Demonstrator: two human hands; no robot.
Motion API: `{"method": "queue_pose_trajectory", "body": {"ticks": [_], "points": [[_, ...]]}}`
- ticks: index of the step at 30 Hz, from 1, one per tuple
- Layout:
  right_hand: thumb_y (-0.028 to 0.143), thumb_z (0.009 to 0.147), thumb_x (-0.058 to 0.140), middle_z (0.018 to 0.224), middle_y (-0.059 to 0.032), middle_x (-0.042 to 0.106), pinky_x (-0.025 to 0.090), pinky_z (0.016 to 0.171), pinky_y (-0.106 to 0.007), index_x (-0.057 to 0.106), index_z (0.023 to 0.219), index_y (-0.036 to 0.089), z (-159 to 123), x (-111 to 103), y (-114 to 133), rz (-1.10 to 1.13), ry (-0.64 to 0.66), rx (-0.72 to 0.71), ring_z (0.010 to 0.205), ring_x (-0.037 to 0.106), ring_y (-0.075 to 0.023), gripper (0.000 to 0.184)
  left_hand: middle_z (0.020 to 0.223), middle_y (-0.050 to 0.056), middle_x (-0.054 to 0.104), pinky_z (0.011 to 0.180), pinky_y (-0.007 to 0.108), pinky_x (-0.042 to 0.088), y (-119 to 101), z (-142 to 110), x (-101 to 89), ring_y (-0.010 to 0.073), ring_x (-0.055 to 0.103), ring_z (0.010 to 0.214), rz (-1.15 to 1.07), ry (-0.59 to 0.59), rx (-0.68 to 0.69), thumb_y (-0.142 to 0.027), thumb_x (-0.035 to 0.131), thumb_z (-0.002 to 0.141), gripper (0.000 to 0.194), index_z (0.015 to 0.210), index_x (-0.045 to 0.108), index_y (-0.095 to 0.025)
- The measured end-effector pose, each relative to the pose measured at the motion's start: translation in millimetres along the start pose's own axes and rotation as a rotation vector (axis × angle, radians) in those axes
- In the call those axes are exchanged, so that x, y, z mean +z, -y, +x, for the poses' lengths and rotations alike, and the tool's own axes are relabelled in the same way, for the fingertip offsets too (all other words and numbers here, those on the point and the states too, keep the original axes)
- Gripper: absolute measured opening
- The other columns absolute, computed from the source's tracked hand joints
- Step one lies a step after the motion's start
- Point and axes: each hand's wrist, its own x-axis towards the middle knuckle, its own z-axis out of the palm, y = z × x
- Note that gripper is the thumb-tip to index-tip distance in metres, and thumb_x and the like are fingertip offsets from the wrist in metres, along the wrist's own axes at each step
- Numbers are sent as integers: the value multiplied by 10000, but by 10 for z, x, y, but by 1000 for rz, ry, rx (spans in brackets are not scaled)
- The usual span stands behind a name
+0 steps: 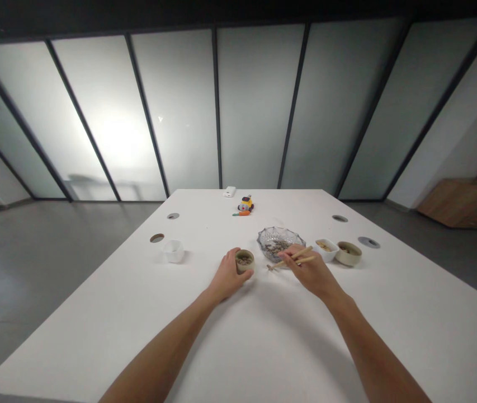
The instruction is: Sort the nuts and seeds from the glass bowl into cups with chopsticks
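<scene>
My left hand [228, 277] is wrapped round a small beige bowl [245, 269] that holds brownish bits. In my right hand [311, 272] is a pair of wooden chopsticks [282, 263], their tips to the left. Something small and dark shows at the tips, too small to name, just right of the beige bowl. Behind the chopsticks stands a clear glass bowl [265, 237] with a scalloped rim, with many small dark pieces in it. My right hand hides part of its near right side.
Right of the glass bowl, a white dish [329, 256] of yellowish pieces touches a second beige bowl [349, 257]. A white square dish [174, 253] sits at left. Farther back are a toy car [246, 204], a toy carrot [244, 213] and a white object [229, 192]. Round holes pierce the white table [238, 347].
</scene>
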Motion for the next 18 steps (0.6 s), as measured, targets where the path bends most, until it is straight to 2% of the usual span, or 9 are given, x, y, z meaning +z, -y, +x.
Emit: {"method": "queue_pose_trajectory", "body": {"ticks": [7, 10, 13, 18], "points": [[546, 1017, 546, 847, -62, 769, 580, 741, -391, 758, 754, 267, -20, -12, -58, 79, 28, 15, 800, 708, -253, 437, 1434, 151, 586, 1170, 462, 405, 26, 10, 14, 318, 548, 1347, -4, -3, -9, -290, 796, 785, 695, 1412, 511, -201], [540, 997, 588, 852, -55, 772, 575, 734, -377, 750, 776, 259, -25, -27, -71, 88, -10, 50, 789, 710, -244, 393, 1441, 154, 580, 1172, 459, 405, 21, 8, 13, 320, 542, 1356, 3, 0, -6, -295, 791, 792, 686, 1410, 512, -196], [570, 988, 588, 792, -52, 761, 566, 709, -365, 743, 765, 256, -9, -83, -52, 72, -99, 50, 749, 703, -239, 415, 1438, 146, 583, 1172, 453, 405, 5, 1, 7, 315, 540, 1358, 0, 0, -1, -300, 782, 802, 672, 1409, 511, -203], [635, 988, 548, 758, -56, 749, 552, 682, -354, 746, 777, 253, 23, -119, 69, 48, -344, 85, 724, 693, -239, 479, 1411, 147, 601, 1154, 446, 420, -29, -13, -8, 311, 561, 1331, 2, 8, -11, -293, 779, 802, 675, 1413, 507, -200]]}}
